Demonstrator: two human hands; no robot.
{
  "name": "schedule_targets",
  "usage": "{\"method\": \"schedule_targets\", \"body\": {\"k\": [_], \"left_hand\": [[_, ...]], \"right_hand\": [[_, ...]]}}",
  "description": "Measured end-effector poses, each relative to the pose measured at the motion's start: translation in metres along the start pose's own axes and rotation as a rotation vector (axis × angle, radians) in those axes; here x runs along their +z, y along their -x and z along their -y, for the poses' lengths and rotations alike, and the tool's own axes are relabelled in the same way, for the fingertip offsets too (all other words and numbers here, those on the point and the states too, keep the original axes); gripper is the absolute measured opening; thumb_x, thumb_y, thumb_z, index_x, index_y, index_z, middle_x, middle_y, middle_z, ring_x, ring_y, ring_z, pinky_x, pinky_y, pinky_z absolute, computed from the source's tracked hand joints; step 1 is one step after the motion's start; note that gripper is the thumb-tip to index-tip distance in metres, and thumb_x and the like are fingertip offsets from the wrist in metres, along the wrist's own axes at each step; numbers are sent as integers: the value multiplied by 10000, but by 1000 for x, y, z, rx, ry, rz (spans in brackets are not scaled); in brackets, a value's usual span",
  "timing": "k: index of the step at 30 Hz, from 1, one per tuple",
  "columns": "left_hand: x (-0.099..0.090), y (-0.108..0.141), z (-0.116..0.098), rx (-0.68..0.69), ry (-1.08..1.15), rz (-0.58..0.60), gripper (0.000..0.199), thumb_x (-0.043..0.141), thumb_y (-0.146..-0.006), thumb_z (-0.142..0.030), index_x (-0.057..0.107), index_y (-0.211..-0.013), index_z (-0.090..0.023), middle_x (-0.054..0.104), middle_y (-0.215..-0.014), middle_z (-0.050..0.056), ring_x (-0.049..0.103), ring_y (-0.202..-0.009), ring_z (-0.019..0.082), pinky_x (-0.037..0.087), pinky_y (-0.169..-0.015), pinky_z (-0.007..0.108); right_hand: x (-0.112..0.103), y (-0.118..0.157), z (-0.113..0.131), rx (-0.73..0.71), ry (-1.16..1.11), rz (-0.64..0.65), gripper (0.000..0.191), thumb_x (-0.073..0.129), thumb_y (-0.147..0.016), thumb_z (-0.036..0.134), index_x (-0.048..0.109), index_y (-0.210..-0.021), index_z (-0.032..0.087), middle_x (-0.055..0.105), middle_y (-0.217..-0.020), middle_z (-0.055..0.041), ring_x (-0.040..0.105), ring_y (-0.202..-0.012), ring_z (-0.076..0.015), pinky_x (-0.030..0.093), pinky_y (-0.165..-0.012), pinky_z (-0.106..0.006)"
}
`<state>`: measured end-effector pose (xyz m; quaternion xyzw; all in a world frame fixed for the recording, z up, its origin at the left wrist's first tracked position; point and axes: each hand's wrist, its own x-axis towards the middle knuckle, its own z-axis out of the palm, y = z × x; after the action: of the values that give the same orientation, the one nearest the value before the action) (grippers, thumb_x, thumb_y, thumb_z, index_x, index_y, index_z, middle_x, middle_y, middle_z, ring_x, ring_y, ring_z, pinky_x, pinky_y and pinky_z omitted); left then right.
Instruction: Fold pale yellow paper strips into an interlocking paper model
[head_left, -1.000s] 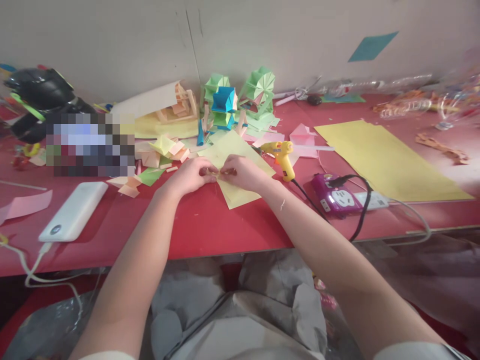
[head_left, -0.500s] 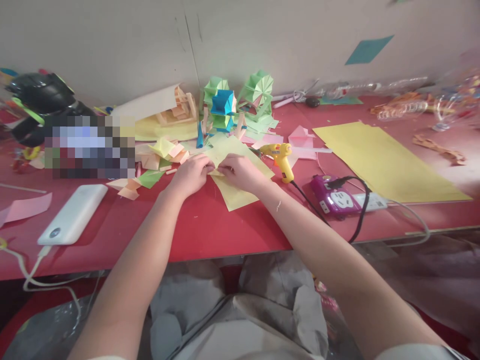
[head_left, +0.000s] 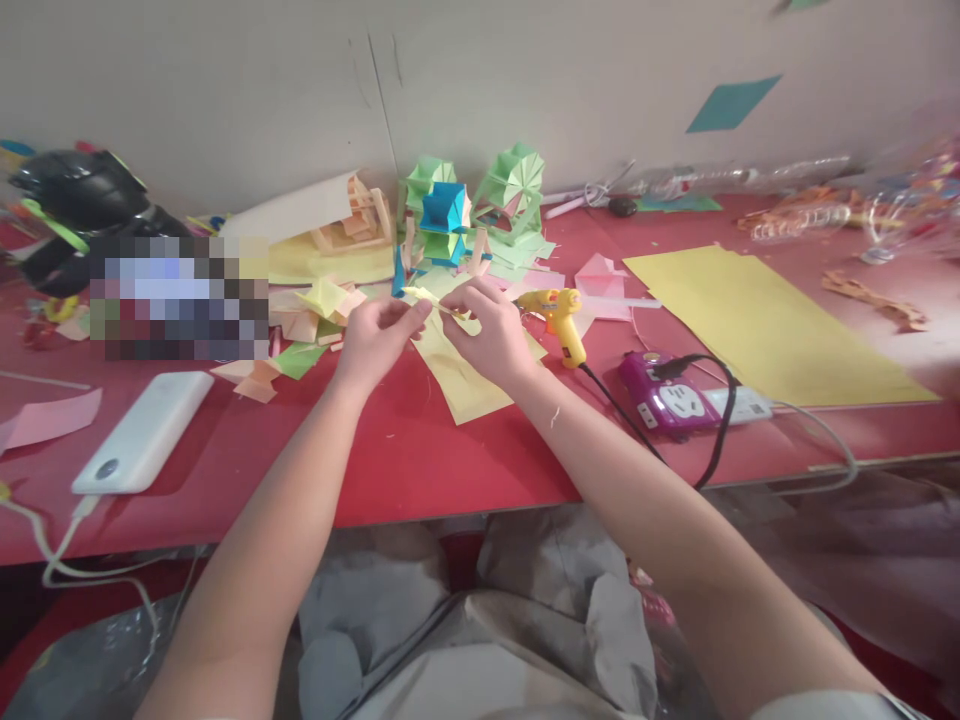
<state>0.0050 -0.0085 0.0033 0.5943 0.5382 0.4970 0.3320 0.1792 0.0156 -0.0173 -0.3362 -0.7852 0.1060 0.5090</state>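
Between my two hands is a small strip of pale yellow paper [head_left: 424, 295], seemingly rolled or folded. My left hand [head_left: 381, 338] pinches its left side between thumb and fingers. On the other side, my right hand [head_left: 487, 325] grips it with bent fingers, which partly hide it. Beneath them, a yellow paper sheet [head_left: 466, 385] lies on the red table [head_left: 420, 470]. Right of my right hand rests a yellow glue gun [head_left: 561, 325]. Just behind stand a blue folded-paper piece [head_left: 446, 208] and a green pleated paper wheel [head_left: 517, 175].
A purple power socket [head_left: 666, 395] with a black cable sits at the right, before a large yellow sheet [head_left: 780, 340]. A white power bank [head_left: 146, 430] lies at the left with its cable. Paper scraps [head_left: 300, 358] are scattered left of my hands.
My hands have lifted slightly, and the paper between them now shows as a narrow strip raised off the sheet below. Before, the paper lay flatter under my fingers.
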Motion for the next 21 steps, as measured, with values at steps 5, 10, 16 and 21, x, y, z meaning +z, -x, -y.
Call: {"method": "schedule_targets", "body": {"k": [5, 10, 16, 21], "left_hand": [[6, 1, -1, -40, 271, 130, 429, 752, -804, -574, 702, -952, -174, 748, -934, 64, 713, -889, 203, 603, -837, 344], [3, -1, 0, -105, 229, 144, 392, 815, -739, -491, 682, -908, -164, 720, -831, 39, 715, -901, 229, 605, -915, 413], [3, 0, 1, -168, 226, 292, 243, 693, -807, -353, 710, -966, -170, 742, -1035, 74, 701, -1043, 267, 609, -920, 422], [1, 2, 2, -216, 213, 388, 297, 703, -790, -343, 733, -1034, -177, 756, -1071, 85, 694, -1087, 282, 572, -987, 443]], "right_hand": [[1, 2, 2, -41, -134, 101, 112, 604, -873, 170, 589, -973, 216, 620, -1054, -76, 595, -973, -204, 529, -795, -348], [3, 2, 0, 69, -214, 98, 125, 651, -866, 213, 573, -965, 210, 605, -961, -49, 584, -857, -170, 529, -733, -318], [1, 1, -2, 201, -239, 185, 171, 707, -835, 230, 542, -874, 205, 580, -859, -16, 548, -754, -139, 507, -722, -310], [1, 1, -5, 311, -333, 267, 216, 736, -789, 223, 524, -826, 202, 576, -779, 18, 548, -713, -121, 495, -688, -287]]}}
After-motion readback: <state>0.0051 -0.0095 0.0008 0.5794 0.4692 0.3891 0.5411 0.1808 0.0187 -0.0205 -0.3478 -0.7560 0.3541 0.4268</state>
